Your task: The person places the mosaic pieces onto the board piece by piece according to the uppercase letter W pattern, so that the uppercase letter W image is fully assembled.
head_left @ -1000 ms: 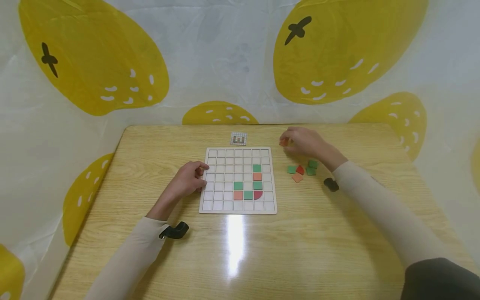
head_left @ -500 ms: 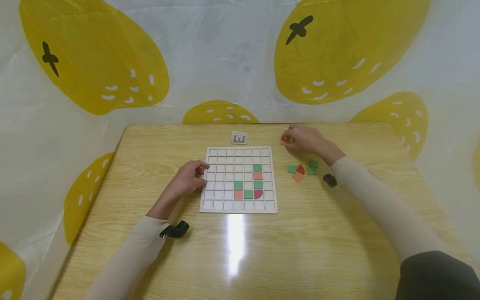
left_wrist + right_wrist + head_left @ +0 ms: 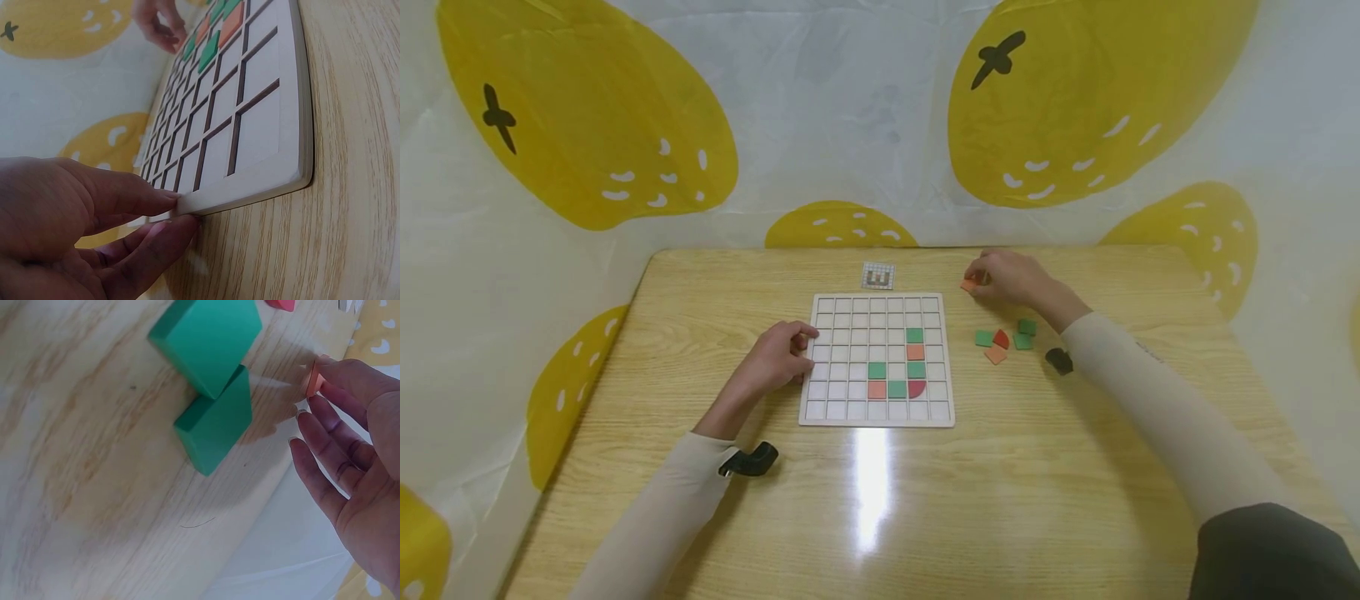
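At the far right of the board, my right hand [image 3: 1009,277] pinches an orange tile [image 3: 968,285] between thumb and forefinger, close over the table; in the right wrist view its other fingers spread loosely. My left hand [image 3: 771,358] rests at the left edge of the pale grid board [image 3: 835,422], thumb and fingertips touching its rim in the left wrist view. On the grid sit several green squares, such as one green tile [image 3: 914,335], two orange squares including an orange tile [image 3: 877,389], and a red quarter-round tile [image 3: 917,388].
Loose tiles lie right of the board: green tiles [image 3: 984,338], two more green ones [image 3: 215,419] overlapping, a red quarter-round [image 3: 1001,339] and an orange tile [image 3: 996,356]. A small pattern card [image 3: 877,276] lies behind the board. A printed cloth [image 3: 842,125] hangs beyond the table's far edge.
The right hand has shifted very slightly, still pinching the orange tile, whose face now looks brighter. My left hand and the tiles on the board stay put.
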The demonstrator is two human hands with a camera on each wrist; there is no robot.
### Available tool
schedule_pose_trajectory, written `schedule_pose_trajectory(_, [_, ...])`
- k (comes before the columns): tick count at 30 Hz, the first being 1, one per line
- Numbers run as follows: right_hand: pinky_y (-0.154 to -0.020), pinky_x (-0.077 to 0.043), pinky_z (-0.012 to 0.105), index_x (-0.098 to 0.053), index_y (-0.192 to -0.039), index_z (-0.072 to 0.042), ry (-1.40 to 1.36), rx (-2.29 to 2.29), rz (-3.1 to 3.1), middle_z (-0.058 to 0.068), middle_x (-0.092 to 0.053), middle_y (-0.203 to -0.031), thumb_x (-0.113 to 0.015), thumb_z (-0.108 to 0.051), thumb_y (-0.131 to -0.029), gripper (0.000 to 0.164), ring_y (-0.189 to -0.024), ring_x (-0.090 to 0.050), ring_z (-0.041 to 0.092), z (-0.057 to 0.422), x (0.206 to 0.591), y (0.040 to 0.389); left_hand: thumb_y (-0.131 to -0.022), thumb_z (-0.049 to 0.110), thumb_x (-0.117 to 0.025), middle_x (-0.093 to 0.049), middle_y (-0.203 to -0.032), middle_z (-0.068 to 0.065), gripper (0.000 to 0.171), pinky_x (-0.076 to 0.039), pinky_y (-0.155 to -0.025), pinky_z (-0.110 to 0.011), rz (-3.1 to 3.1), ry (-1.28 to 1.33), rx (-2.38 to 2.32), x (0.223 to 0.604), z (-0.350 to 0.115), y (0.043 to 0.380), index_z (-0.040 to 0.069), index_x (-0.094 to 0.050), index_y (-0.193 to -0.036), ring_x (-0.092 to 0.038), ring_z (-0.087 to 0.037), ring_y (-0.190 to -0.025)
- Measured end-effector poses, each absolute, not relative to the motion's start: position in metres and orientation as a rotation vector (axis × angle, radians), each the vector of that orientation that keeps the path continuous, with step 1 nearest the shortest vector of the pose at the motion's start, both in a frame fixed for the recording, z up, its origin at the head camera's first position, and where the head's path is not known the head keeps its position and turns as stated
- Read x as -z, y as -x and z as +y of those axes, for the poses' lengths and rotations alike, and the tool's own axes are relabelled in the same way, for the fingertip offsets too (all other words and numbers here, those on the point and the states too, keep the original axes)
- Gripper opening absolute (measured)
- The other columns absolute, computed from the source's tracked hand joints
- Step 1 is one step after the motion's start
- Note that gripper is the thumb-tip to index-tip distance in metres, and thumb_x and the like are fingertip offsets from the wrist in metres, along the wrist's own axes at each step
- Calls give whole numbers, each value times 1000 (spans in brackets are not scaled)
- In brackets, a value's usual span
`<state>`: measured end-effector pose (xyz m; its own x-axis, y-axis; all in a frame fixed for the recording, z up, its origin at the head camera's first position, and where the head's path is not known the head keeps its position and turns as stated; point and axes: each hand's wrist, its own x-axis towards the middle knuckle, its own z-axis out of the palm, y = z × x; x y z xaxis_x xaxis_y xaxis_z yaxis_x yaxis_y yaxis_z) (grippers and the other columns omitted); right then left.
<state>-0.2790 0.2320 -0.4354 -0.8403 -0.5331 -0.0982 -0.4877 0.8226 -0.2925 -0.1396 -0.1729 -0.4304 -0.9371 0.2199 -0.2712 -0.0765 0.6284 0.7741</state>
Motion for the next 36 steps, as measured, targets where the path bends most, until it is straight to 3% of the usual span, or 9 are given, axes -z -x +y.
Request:
schedule_pose_trajectory(25, [-84, -53, 46, -73, -106, -7, 729, 393, 2844, 6, -65, -104, -73, -29, -90, 27, -95, -62, 24, 233, 435, 275, -85, -9, -68, -50, -108, -18, 48, -55, -61, -31, 2510, -118, -1221, 430, -173, 139, -2, -60, -131, -53, -27, -88])
schedule_pose_trajectory(36, [-79, -53, 44, -73, -103, -11, 749, 389, 2860, 3, -68, -98, -76, -34, -86, 30, -90, -61, 22, 234, 433, 272, -85, -8, -69, -50, -106, -18, 47, -53, -60, -30, 2516, -121, -1223, 430, -174, 138, -2, -60, -131, -54, -26, -84])
